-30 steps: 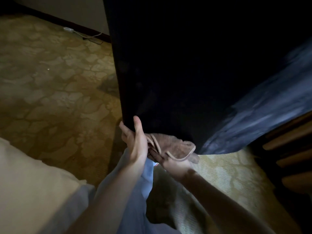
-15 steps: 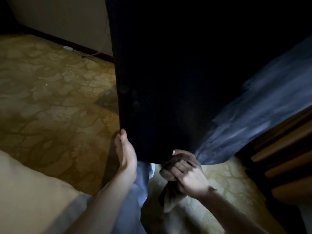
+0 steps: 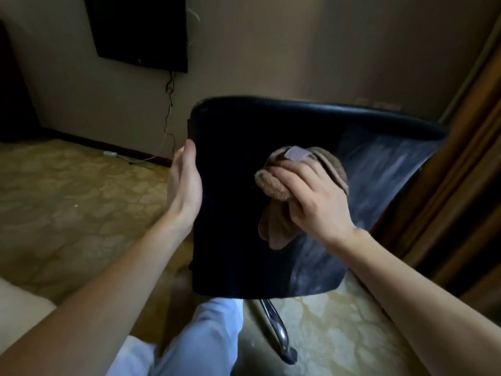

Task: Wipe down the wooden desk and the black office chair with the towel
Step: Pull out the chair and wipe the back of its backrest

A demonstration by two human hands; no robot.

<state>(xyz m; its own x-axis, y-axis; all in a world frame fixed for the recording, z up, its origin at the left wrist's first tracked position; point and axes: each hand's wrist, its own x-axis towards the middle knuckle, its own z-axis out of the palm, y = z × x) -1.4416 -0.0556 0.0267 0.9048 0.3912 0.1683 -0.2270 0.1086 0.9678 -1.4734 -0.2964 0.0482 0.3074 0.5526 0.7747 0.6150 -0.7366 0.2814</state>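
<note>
We are bunching the towel (image 3: 273,185) under our right hand (image 3: 317,196), fingers curled over it and pressing it against the near face of the black office chair (image 3: 230,213), right of the back's middle, while our left hand (image 3: 185,183) is lying flat, fingers straight, along the back's left edge. Since the left is only bracing, not gripping, a hard push risks sending the chair swivelling or rolling away on its chrome base (image 3: 273,327) (the greyish streaks (image 3: 379,169) at the right suggest dust is smearing rather than lifting).

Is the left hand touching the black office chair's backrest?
Touching. Head view: left hand lies flat against the black office chair backrest at its left edge; right hand grips the brown towel.
</note>
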